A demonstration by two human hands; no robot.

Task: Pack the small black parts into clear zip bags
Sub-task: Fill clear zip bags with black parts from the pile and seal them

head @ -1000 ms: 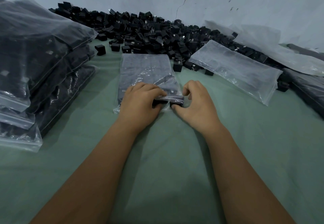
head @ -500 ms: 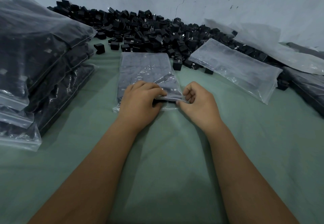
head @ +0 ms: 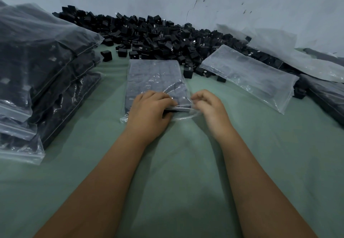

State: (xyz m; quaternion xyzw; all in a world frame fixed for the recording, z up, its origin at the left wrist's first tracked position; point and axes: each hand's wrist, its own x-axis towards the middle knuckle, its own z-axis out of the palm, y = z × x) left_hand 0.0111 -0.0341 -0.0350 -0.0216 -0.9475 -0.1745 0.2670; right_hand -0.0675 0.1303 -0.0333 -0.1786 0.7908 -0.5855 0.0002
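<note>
1. Small black parts [head: 158, 34] lie in a loose heap at the far side of the green desk [head: 186, 182], against the wall, with a few strays rolled a little nearer; I judge the heap sits there so either hand can scoop from it.

2. Right in front of me lies the zip bag [head: 154, 77] I am working on, flat on the desk, already filled with parts in neat rows, its mouth turned toward me so the seal is near my fingers.

3. My left hand [head: 149, 113] lies over the near left part of that bag, fingers curled down onto the mouth edge, pinning it so the plastic cannot slide.

4. My right hand [head: 210, 107] is at the near right corner, fingers bent and pinching the loose lip of clear film. It is blurred, so I cannot tell how firm the pinch is.

5. I judge the step to be closing the zip: one hand anchors, the other draws the strip shut. The lip looks puckered at the right, so the risk is a seal that misses a stretch.

6. At the left stands a stack of packed bags [head: 37, 81], piled with their mouths toward me; the finished work seems to go there.

7. At the right an empty clear bag [head: 249, 75] rests tilted on the edge of the heap, near enough to take next, and more plastic [head: 290, 57] lies beyond it.
</note>
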